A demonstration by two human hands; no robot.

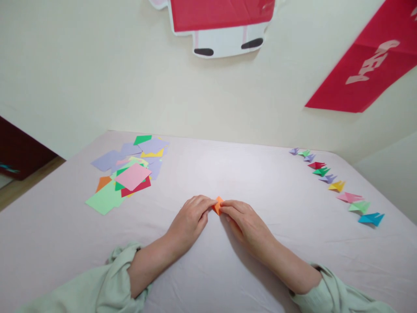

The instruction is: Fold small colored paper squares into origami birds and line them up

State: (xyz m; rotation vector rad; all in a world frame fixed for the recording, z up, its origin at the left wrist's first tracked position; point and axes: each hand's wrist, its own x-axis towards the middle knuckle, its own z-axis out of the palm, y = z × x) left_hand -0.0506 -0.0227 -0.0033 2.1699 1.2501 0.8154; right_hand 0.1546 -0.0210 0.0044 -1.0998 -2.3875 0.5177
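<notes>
A small folded orange paper piece (218, 204) lies on the white tablecloth (228, 269) in the middle of the table. My left hand (190, 218) pinches its left side with curled fingers. My right hand (245, 221) presses and pinches its right side. Both hands rest on the cloth, and most of the paper is hidden under the fingertips. Pale green sleeves are rolled up on both forearms.
A loose pile of coloured paper squares (128, 176) lies at the back left. A curved row of several small folded paper figures (337, 184) runs along the right side. Behind the table is a cream wall with red banners (365, 61).
</notes>
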